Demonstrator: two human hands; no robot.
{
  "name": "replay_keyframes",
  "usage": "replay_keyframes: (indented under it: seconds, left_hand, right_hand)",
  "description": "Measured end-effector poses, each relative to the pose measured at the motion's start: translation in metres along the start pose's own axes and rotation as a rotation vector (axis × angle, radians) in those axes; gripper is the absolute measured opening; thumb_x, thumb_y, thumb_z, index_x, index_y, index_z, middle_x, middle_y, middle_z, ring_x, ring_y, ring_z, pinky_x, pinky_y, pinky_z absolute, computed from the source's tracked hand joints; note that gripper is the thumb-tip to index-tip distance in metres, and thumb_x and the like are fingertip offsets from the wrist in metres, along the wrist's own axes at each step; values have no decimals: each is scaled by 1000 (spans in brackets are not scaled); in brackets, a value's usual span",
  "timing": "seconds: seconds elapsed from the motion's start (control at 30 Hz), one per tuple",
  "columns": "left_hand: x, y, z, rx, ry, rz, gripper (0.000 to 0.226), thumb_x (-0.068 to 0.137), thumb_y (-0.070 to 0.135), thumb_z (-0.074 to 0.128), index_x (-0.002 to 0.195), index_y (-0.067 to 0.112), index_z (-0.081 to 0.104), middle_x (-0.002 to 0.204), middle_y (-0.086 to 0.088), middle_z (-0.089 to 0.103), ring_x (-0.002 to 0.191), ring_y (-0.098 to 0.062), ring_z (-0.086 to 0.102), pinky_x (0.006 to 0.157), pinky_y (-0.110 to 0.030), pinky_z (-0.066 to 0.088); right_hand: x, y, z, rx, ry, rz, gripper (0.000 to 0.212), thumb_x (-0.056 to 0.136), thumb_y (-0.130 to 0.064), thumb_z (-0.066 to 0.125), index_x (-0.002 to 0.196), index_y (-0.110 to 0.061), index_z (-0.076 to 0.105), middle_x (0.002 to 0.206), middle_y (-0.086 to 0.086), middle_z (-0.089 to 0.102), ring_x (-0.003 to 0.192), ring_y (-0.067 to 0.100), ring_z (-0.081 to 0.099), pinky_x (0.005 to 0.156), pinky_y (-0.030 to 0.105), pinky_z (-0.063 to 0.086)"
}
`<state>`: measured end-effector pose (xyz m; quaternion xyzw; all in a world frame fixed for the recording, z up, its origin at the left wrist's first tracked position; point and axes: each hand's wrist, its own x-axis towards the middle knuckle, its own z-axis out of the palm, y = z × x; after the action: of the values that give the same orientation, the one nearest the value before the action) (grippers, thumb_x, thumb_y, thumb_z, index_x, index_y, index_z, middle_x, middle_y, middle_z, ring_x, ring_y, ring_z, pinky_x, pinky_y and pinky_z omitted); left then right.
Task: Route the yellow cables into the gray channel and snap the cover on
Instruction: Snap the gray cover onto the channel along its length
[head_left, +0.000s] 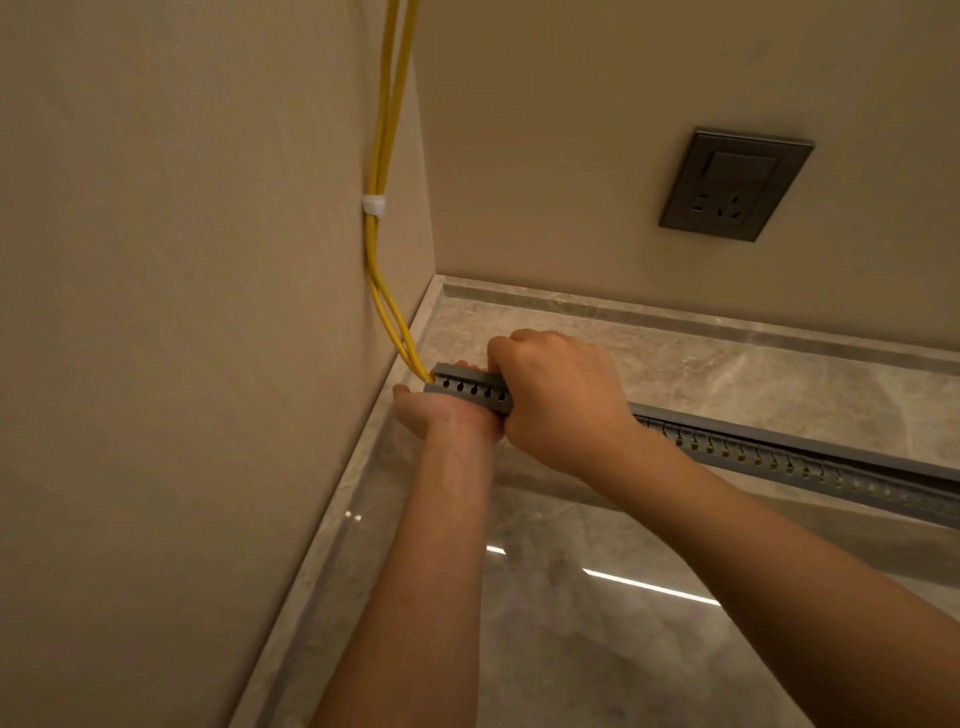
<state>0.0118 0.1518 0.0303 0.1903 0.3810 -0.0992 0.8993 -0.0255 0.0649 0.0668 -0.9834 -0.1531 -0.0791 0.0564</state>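
Note:
Two yellow cables (382, 156) run down the left wall through a white clip (374, 204) and enter the near end of the gray slotted channel (470, 388), which lies on the marble floor and stretches off to the right (779, 457). A gray cover (810, 446) lies along the channel's top. My left hand (441, 413) grips the channel's end from below and the front, fingers curled round it. My right hand (558, 395) wraps over the top of the channel just beside the left hand, pressing down on the cover. The cables inside the channel are mostly hidden.
Beige walls meet in a corner just behind the channel's end. A dark gray wall socket (735, 184) sits on the back wall to the right. A glossy marble floor (571, 623) with a raised stone border (675, 317) spreads toward me and to the right.

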Motion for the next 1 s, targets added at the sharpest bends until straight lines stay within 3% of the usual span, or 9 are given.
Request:
replay_keyframes:
  seconds: [0.1,0.17,0.27,0.3,0.37,0.43,0.53,0.67,1.0]
  left_hand:
    - [0,-3,-7,-129,7,84,48,94,50,29,67,14,45,65,-6,49,57,-21,50,52,-27,39]
    - [-4,-3,-13,4,37,243,47,96,46,29,71,14,51,65,-4,55,59,-18,56,55,-26,45]
    - [-7,-2,-37,346,152,768,22,95,28,42,80,19,55,80,3,58,77,-16,56,64,-18,45]
    - [-10,0,-48,493,145,1040,8,91,20,48,86,19,54,86,5,55,81,-14,53,67,-14,43]
    - [-16,8,-64,967,-30,1536,22,80,11,58,101,12,56,98,3,53,91,-11,49,80,-12,40]
    - [-14,21,-66,1567,-334,1752,41,71,8,66,112,4,59,109,-6,58,104,-18,50,94,-23,38]
    - [-16,32,-42,2122,-555,1651,45,67,1,73,110,2,62,106,-13,63,103,-29,57,90,-37,45]
    - [-17,38,-15,2478,-622,1533,29,83,14,63,111,10,60,101,-7,60,99,-24,53,77,-33,40]
    - [-23,19,7,2843,-550,1530,12,86,12,52,95,10,60,98,-8,62,90,-26,58,61,-31,31]
  right_hand:
    - [7,4,-2,3,-60,-1,9,76,-18,58,77,-20,49,70,-3,49,62,22,46,49,26,23]
    - [10,6,-2,9,-72,1,11,73,-16,59,76,-22,50,68,-4,50,62,22,47,49,26,22]
    - [10,10,2,-10,-79,20,14,73,-14,60,79,-23,51,66,-6,44,63,21,45,50,27,21]
    - [10,12,4,-17,-79,21,14,75,-14,60,81,-23,52,66,-6,42,63,20,44,51,28,23]
    - [11,16,8,-28,-63,14,13,76,-14,60,83,-21,52,66,-6,40,62,20,42,54,29,25]
    - [10,18,11,-38,-39,4,14,77,-14,59,84,-22,51,68,-6,40,62,19,41,55,29,25]
    - [8,19,14,-44,-21,-18,14,76,-13,59,86,-20,53,71,-5,43,62,20,41,54,28,25]
    - [6,25,17,-41,-16,-21,14,75,-12,59,86,-19,54,70,-4,42,61,20,41,53,28,26]
    - [3,28,21,-37,-23,25,18,74,-10,59,89,-19,57,84,1,61,75,25,57,57,31,29]
